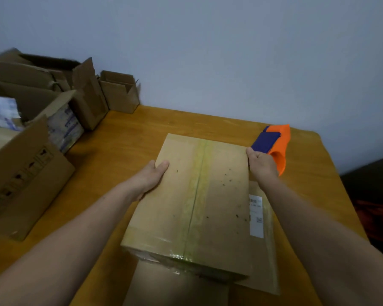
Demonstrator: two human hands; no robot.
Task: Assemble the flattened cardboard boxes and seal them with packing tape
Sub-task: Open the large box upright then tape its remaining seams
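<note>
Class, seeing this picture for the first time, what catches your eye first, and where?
The shallow brown cardboard box with yellowed tape down its seam fills the centre, held at its sides by the left hand and right hand. Behind the right hand lies an orange-and-blue plastic tape dispenser on the wooden table.

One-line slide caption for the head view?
Left hand and right hand grip the sides of a taped cardboard box, tape dispenser on the table beyond.

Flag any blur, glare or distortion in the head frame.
Head view: dim, flat light; the open boxes at far left are blurred; glints on the tape at the near edge of the box; table edges bow from the wide lens; left hand and right hand sharp.
</note>
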